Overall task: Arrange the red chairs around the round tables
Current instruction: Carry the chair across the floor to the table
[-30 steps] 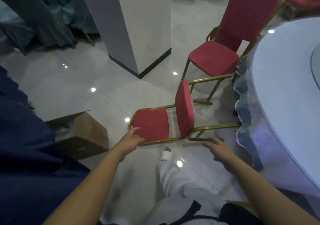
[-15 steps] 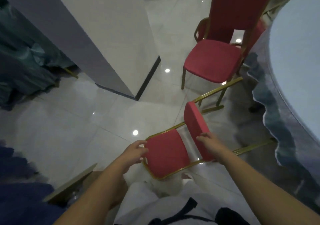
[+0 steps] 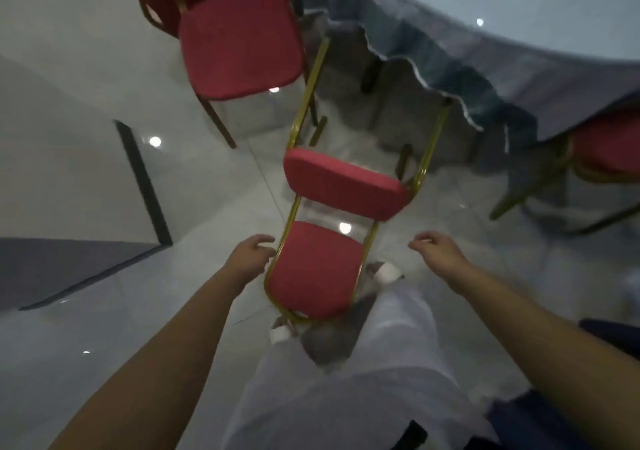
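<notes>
Tipped red chair [image 3: 341,186] lying on the floor near the round desk's [image 3: 519,6] edge, left hand [image 3: 251,254] relaxed beside its gold frame, right hand [image 3: 438,250] loose, holding nothing, upright red chair [image 3: 239,41] beyond.

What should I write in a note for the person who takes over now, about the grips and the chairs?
Left grip: open, beside the frame of the fallen chair, not holding it.
Right grip: open, apart from it.
The fallen chair lies on its back, legs toward the round table.
Done: one upright chair stands at the table.
Left: stand the fallen chair at the table.
</notes>
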Available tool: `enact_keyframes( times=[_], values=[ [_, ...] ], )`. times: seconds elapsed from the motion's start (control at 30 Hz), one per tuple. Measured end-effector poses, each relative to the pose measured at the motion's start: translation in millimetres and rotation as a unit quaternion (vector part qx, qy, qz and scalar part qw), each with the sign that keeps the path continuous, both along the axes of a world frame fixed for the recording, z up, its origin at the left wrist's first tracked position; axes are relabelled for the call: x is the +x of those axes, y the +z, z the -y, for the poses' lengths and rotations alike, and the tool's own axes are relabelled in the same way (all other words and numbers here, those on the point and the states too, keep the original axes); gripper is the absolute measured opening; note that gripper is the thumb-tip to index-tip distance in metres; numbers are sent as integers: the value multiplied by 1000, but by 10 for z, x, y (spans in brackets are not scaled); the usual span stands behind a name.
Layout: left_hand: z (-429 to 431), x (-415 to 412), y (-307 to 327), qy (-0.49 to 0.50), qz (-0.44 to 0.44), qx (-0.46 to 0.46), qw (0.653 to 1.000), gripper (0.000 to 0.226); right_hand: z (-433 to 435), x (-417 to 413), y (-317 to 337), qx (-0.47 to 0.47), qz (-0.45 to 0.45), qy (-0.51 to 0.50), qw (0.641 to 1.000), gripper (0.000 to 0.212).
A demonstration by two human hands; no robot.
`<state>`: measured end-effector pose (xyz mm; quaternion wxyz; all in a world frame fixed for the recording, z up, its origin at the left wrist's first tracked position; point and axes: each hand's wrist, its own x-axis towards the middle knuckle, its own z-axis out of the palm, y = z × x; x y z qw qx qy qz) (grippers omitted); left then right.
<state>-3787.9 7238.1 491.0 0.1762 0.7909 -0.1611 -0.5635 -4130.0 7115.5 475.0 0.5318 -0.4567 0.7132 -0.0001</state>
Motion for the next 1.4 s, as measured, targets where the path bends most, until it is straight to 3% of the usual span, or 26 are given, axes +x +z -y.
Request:
enact_keyframes(
  times=[0.13, 0.27, 0.43, 0.53, 0.7, 0.77, 0.87, 0.97, 1.03, 1.17, 1.27, 1.4],
  values=[
    [-473, 372, -786, -62, -17, 47, 997, 27, -703, 377, -548, 67, -24, -67, 995, 30],
    [-1097, 651, -1767, -83, 16, 138, 987, 32, -1275, 702, -1418, 141, -58, -100, 983, 51],
    [-1608, 648, -3029, -108, 25, 193, 975, 39, -1816, 915, -2626, 224, -70, -157, 959, 46],
    [-1696, 587, -3817, -82, 37, 199, 976, 59, -2008, 892, -3429, 256, -60, -183, 947, 69],
    [-1506, 575, -5045, -43, 31, 166, 985, 90, -1961, 745, -4630, 262, -50, -243, 932, 87],
    [-1383, 647, -5525, -33, 41, 142, 988, 93, -1874, 673, -5093, 253, -40, -274, 927, 86],
    [-1284, 752, -6117, -2, 8, 118, 993, 95, -1752, 652, -5650, 256, 5, -274, 927, 61],
    [-1361, 779, -6506, 24, -9, 109, 994, 79, -1671, 713, -5968, 259, 38, -271, 926, 52],
    [-1391, 776, -6550, 47, -13, 105, 993, 71, -1659, 647, -5979, 272, 45, -258, 926, 52],
    [-1509, 781, -6127, 27, -32, 132, 990, 69, -1782, 414, -5634, 248, 22, -219, 943, 79],
    [-1667, 629, -5409, -2, -16, 129, 991, 74, -1883, 242, -4950, 254, 9, -210, 944, 81],
    [-1856, 360, -4076, 6, -12, 148, 989, 61, -1987, 15, -3770, 273, -28, -172, 946, 82]
  ],
)
